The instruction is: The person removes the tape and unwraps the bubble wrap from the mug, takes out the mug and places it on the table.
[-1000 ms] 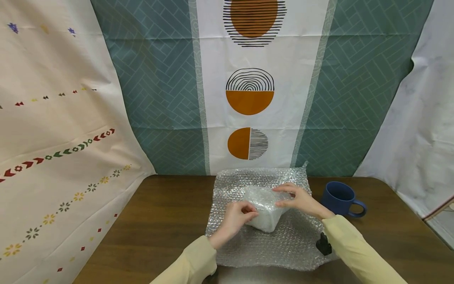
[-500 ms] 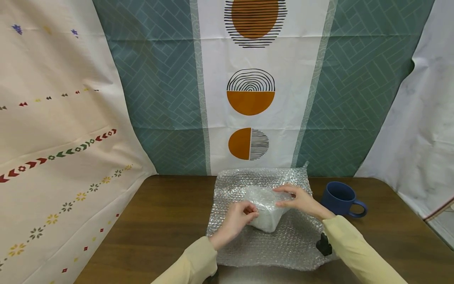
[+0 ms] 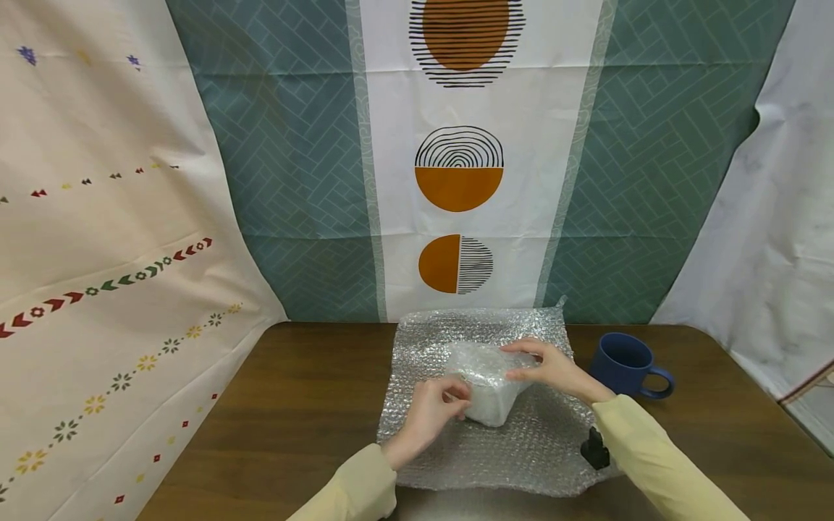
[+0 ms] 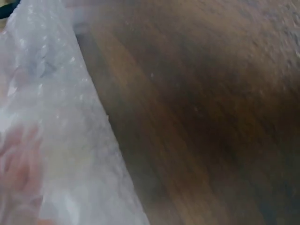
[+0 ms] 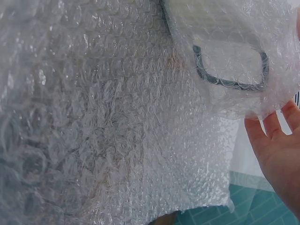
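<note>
A bundle wrapped in clear bubble wrap (image 3: pixel 490 404) stands on a spread bubble wrap sheet (image 3: pixel 502 463). At the bundle's left front side, the left hand (image 3: pixel 425 414) pinches wrap between thumb and fingers. Blurred skin shows through the plastic (image 4: pixel 70 140) in the left wrist view. My right hand (image 3: pixel 552 370) holds the bundle's right side, fingers on top and thumb lower down. In the right wrist view, the right hand's (image 5: pixel 279 150) fingertips touch the edge of the bundle (image 5: pixel 229 101), where a dark curved outline shows through.
A blue mug (image 3: pixel 619 365) stands right of the sheet, its handle pointing right. The brown wooden table (image 3: pixel 293 405) extends to both sides. Patterned cloths (image 3: pixel 306 181) hang behind and beside it. A small black object (image 3: pixel 594 449) is by the right sleeve.
The left hand has shifted slightly down and left along the bundle's near side. The right hand and the bundle have hardly moved.
</note>
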Tool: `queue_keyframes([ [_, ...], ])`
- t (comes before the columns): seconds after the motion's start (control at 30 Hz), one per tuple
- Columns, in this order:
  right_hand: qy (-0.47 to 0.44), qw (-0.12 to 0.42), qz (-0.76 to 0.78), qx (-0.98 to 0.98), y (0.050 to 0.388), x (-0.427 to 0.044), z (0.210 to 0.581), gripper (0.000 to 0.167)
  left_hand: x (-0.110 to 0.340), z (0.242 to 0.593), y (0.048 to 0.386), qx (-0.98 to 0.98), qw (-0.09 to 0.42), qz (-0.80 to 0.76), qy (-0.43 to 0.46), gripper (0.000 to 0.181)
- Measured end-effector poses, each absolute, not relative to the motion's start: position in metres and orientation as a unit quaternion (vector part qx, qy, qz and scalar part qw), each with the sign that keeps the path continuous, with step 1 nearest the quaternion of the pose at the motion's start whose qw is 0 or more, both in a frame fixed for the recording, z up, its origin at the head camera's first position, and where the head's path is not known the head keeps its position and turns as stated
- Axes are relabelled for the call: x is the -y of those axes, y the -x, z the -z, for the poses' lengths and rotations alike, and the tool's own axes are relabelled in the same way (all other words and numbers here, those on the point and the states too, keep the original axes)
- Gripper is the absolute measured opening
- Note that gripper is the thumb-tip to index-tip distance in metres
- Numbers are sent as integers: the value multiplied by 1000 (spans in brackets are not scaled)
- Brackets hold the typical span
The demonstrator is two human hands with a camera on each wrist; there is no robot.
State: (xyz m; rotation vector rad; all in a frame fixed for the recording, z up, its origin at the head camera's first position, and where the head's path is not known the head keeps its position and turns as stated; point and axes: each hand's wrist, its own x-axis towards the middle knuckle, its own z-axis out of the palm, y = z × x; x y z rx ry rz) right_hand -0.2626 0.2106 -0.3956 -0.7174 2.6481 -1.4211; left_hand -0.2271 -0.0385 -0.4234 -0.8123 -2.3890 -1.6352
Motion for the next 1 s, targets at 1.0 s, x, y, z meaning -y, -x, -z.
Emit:
queue_keyframes([
  [1.0,225,25,448,-865,265,-211,397,48,32,408,222,780,-58,574,241,5],
])
